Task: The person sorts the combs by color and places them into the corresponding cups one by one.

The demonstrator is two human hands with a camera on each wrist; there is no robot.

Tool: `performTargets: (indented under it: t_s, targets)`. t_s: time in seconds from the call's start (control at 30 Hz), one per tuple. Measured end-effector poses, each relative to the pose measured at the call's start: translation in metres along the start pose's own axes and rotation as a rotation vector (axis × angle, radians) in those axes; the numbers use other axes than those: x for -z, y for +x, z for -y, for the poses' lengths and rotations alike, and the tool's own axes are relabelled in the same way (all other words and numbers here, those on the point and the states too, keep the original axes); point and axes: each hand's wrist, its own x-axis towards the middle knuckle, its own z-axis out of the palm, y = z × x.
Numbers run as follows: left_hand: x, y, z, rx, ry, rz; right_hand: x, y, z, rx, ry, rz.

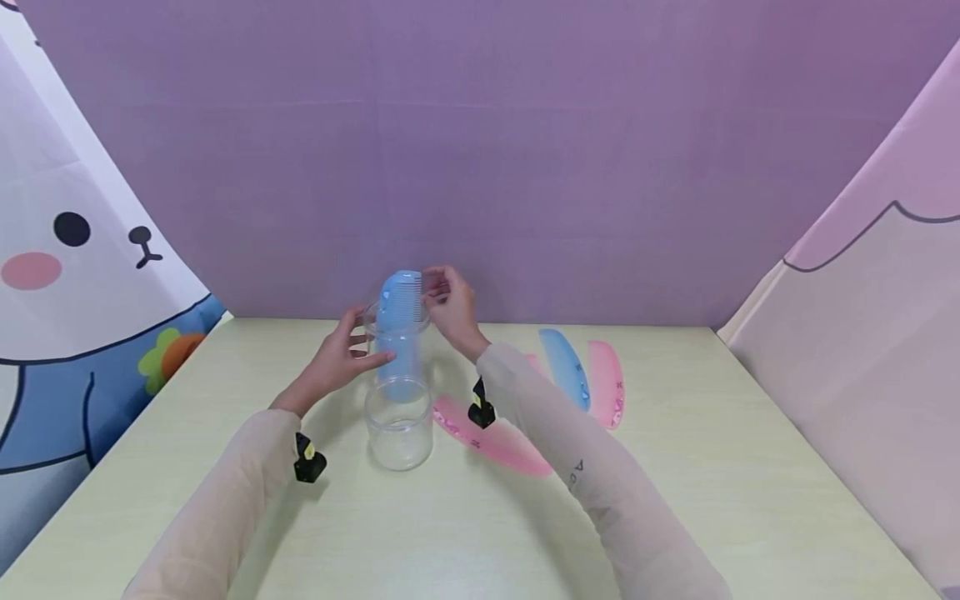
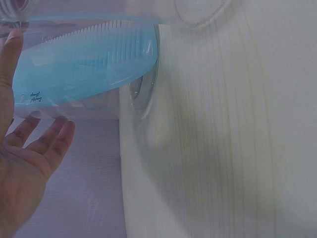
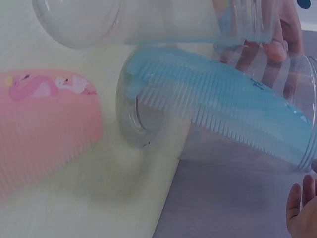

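I see the left hand (image 1: 332, 365) gripping a jar (image 3: 198, 148); the right hand's (image 1: 456, 313) hold I can't tell. Blue comb's (image 3: 198, 84) script is illegible.

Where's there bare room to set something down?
Bare table lies right of the right sleeve and combs, left of the left sleeve, and between both sleeves in front of the clear jars. Crowded: around those jars, hands and combs.

Bare hands (image 1: 341, 354); pale-beige sleeves (image 1: 225, 508), dark lettering (image 1: 576, 473) on right; black device (image 1: 309, 460) per sleeve, left yellow-marked.
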Motion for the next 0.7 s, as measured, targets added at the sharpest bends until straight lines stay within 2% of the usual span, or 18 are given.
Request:
performTargets:
  t_s: [0.27, 0.5, 0.7]
  targets:
    - [-0.001, 0.001, 0.001, 0.002, 0.001, 0.000, 0.015, 0.002, -0.009, 0.012, 0.026, 0.018]
    - [0.000, 0.001, 0.001, -0.016, 0.000, -0.002, 0.031, 0.001, -0.024, -0.022, 0.028, 0.017]
    - [0.000, 0.000, 0.001, 0.004, -0.003, -0.001, 0.050, -0.007, -0.044, -0.060, -0.004, 0.043]
